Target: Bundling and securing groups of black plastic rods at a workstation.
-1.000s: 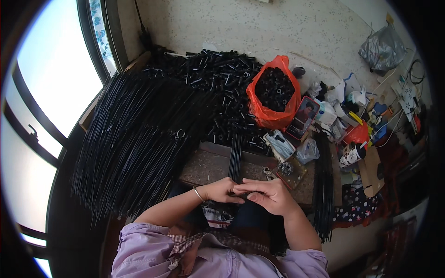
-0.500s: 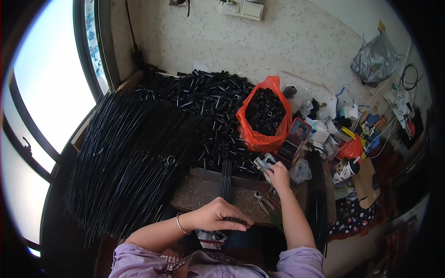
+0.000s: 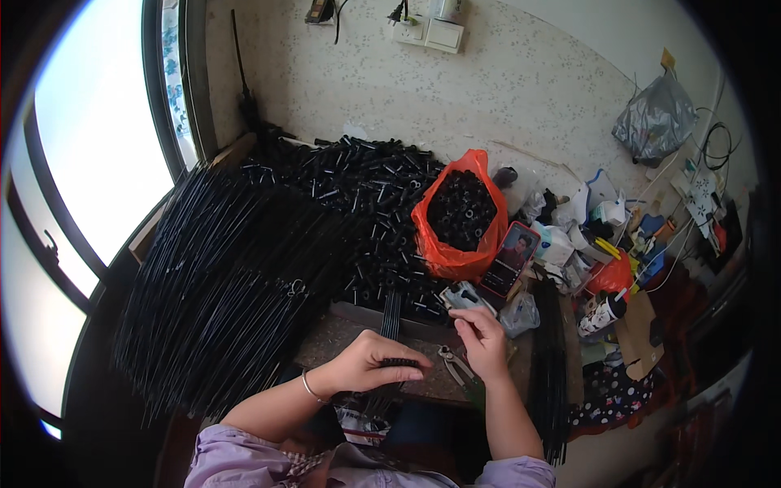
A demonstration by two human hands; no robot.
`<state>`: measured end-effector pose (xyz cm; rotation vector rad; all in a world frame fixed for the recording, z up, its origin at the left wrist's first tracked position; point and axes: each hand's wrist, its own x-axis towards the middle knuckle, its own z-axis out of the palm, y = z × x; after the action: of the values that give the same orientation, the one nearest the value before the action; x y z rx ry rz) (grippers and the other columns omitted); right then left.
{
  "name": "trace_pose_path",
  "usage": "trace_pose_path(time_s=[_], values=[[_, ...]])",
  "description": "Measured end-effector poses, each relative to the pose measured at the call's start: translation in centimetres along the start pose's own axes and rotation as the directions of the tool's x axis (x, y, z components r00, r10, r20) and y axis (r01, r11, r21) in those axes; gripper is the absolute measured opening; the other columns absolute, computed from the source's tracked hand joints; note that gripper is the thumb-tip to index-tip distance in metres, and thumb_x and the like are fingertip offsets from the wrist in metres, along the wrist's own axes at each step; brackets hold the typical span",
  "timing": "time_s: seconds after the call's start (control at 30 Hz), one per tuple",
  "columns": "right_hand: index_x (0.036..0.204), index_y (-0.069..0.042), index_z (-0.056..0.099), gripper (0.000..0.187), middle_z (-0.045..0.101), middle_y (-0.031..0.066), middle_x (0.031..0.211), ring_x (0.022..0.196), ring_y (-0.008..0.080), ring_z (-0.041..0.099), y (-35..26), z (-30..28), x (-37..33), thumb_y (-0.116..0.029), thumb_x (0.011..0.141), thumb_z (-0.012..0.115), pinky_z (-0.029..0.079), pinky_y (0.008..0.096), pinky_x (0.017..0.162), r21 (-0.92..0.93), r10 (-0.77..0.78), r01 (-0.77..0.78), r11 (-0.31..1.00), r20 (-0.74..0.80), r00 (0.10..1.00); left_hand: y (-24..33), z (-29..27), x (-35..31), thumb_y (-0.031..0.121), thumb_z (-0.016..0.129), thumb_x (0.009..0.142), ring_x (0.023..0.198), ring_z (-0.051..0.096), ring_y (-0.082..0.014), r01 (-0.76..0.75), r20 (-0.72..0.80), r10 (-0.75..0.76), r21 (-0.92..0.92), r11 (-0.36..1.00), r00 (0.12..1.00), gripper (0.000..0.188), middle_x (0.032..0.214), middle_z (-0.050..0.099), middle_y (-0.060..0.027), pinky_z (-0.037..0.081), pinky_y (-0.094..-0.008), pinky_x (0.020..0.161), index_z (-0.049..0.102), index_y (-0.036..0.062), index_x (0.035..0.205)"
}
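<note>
Thin black rods (image 3: 391, 315) at the lower centre are clasped between thumb and fingers of the left hand (image 3: 364, 364). The right hand (image 3: 486, 348), right of centre, is half curled; whether it pinches anything cannot be told. Pliers (image 3: 457, 366) lie between them.

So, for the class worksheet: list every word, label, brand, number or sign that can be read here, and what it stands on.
None can be read well enough to quote.
Red-edged rectangular phone: pale lines on its screen, too small.
White cylindrical cup with dark patches: markings too blurred.
White, red and dark patterned item, low in the middle: too blurred to tell whether it bears words.
</note>
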<state>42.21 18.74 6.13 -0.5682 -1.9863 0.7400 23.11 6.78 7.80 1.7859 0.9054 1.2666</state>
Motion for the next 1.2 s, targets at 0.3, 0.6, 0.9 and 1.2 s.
trace_pose_path(time_s=[0.3,0.6,0.9,1.2], values=[[0.091,-0.002,0.067,0.025,0.054,0.0097,0.074,0.064,0.0224,0.052,-9.7,-0.7,-4.8,0.009,0.07,0.061,0.043,0.0285,0.058,-0.374,-0.194,0.189,0.908,0.025,0.981,0.3,0.4,-0.1,0.01,0.066,0.08,0.077,0.067,-0.0202,-0.133,-0.017,0.134,0.035,0.99,0.991,0.018,0.083,0.068,-0.0116,0.052,-0.0271,0.07,0.066,-0.002,0.093],[0.091,-0.001,0.067,0.024,0.054,0.0095,0.073,0.064,0.0227,0.053,-10.2,-1.2,-6.0,0.009,0.07,0.061,0.043,0.029,0.058,-0.359,-0.204,0.205,0.911,0.041,0.978,0.8,1.4,-0.6,0.011,0.065,0.081,0.078,0.067,-0.0208,-0.137,0.014,0.136,0.039,0.99,0.991,0.018,0.084,0.068,-0.012,0.051,-0.0271,0.07,0.066,-0.0014,0.094],[0.091,-0.002,0.067,0.028,0.054,0.0081,0.074,0.065,0.0228,0.052,-10.3,-1.0,-5.9,0.01,0.067,0.061,0.043,0.0298,0.061,-0.351,-0.261,0.271,0.896,0.077,0.962,0.9,1.6,-0.7,0.014,0.066,0.08,0.077,0.066,-0.0244,-0.156,0.051,0.154,0.055,0.986,0.987,0.021,0.085,0.067,-0.014,0.051,-0.0284,0.068,0.066,-0.0007,0.096],[0.091,-0.004,0.069,0.034,0.054,0.0061,0.078,0.07,0.023,0.052,-10.3,-2.4,-4.0,0.009,0.059,0.065,0.044,0.0306,0.06,-0.301,-0.395,0.472,0.829,0.282,0.874,0.2,1.7,-0.8,0.02,0.066,0.08,0.082,0.065,-0.028,-0.152,0.108,0.141,0.101,0.983,0.984,0.03,0.09,0.066,-0.0153,0.051,-0.0325,0.071,0.064,0.0005,0.102]])
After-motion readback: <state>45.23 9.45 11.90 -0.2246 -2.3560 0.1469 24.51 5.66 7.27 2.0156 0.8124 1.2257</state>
